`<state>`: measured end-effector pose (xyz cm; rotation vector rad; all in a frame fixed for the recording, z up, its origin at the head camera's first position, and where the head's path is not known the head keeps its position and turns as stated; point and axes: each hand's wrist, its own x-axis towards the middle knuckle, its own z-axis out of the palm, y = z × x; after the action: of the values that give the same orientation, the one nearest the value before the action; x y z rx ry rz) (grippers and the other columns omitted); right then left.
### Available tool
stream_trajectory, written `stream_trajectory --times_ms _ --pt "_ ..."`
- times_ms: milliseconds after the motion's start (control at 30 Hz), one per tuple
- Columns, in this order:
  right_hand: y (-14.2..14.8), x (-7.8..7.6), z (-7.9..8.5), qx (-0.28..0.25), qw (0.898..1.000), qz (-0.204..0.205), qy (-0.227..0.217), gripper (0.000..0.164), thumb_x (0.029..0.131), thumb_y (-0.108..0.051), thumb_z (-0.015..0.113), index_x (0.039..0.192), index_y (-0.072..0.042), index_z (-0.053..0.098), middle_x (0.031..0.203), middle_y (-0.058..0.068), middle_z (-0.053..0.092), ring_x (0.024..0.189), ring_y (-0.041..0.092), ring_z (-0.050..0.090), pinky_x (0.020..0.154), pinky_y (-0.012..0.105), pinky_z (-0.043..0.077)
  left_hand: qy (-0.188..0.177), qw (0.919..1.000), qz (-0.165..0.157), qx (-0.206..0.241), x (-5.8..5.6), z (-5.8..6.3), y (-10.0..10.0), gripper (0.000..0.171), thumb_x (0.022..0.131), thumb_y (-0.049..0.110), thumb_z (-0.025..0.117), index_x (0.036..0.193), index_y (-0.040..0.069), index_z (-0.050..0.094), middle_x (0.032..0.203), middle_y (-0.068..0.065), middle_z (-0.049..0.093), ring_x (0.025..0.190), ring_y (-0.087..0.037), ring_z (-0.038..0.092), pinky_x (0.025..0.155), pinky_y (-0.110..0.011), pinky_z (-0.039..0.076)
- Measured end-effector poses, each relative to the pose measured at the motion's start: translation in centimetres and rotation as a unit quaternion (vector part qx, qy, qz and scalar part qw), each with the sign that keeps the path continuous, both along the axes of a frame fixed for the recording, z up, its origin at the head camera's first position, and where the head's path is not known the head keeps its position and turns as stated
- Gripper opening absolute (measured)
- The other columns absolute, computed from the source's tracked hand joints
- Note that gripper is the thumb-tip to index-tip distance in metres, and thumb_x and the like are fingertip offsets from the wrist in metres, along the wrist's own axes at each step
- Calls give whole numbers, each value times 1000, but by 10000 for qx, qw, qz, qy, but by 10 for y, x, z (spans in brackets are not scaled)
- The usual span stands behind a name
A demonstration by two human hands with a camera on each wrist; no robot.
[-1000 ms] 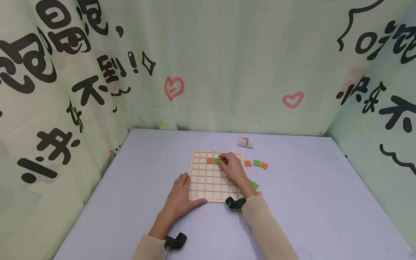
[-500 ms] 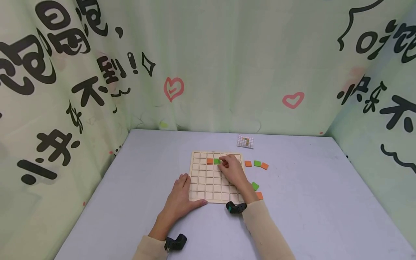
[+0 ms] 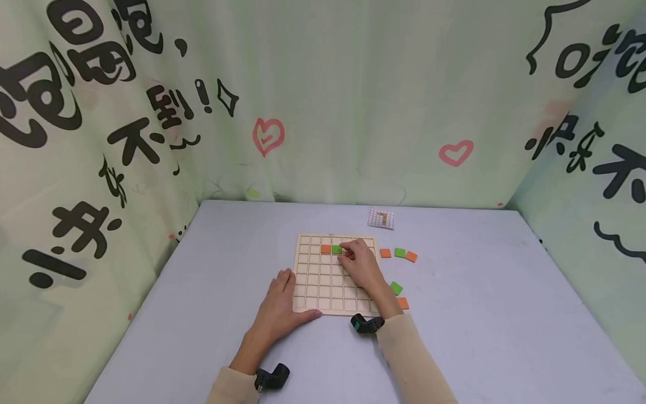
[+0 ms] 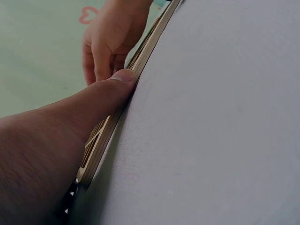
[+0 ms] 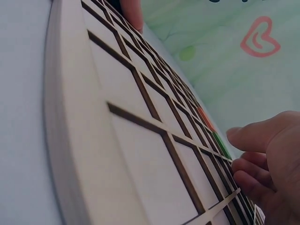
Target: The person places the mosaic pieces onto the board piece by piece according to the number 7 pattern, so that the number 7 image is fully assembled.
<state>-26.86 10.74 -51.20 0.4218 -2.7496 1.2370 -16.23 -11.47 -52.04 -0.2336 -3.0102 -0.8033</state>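
A wooden grid board [image 3: 313, 292] lies on the table. Near its far side, an orange tile [image 3: 326, 249] and a green tile [image 3: 336, 249] sit side by side in cells. My left hand [image 3: 277, 306] rests at the board's near left corner, fingers straight along the left edge; its thumb [image 4: 123, 76] presses the front edge. My right hand [image 3: 362, 266] is over the board's right part, fingertips right at the green tile. In the right wrist view a gap shows between the thumb and bent fingers of the right hand [image 5: 286, 159], with no tile visible between them.
Right of the board lie several loose tiles, among them an orange one [image 3: 386, 253], a green one [image 3: 400, 252] and another green one [image 3: 396, 288]. A small printed grid card [image 3: 381, 219] lies behind the board. Printed curtains surround the table [image 3: 484, 314].
My right hand has drawn back very slightly toward me, uncovering more of the nearest orange tile beside the wrist. The left hand, board and tiles stay in place.
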Motion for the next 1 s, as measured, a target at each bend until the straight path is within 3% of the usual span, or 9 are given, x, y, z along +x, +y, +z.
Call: stream_trajectory --times_ms 333,700,1000 --pt "1 1 8 -132 9997 20 -179 38 95 -17 68 131 -3 64 119 14 60 101 26 65 90 42 58 12 10000 36 22 0 1 0 116 76 70 73 153 -5 32 161 -23 31 153 -38 26 126 -49 25" --pt "8 1 10 -447 9990 -23 16 37 96 -15 67 130 -1 63 116 15 61 105 29 62 93 45 57 26 10000 16 47 0 1 -1 116 76 70 73 153 -5 32 161 -23 32 153 -37 26 127 -49 24" --pt "19 1 17 -370 9991 -200 83 39 96 -18 67 132 -2 62 125 16 60 107 28 61 90 43 57 -20 10000 16 78 -1 -1 -1 116 75 71 73 154 -5 32 162 -22 30 153 -37 25 127 -48 23"
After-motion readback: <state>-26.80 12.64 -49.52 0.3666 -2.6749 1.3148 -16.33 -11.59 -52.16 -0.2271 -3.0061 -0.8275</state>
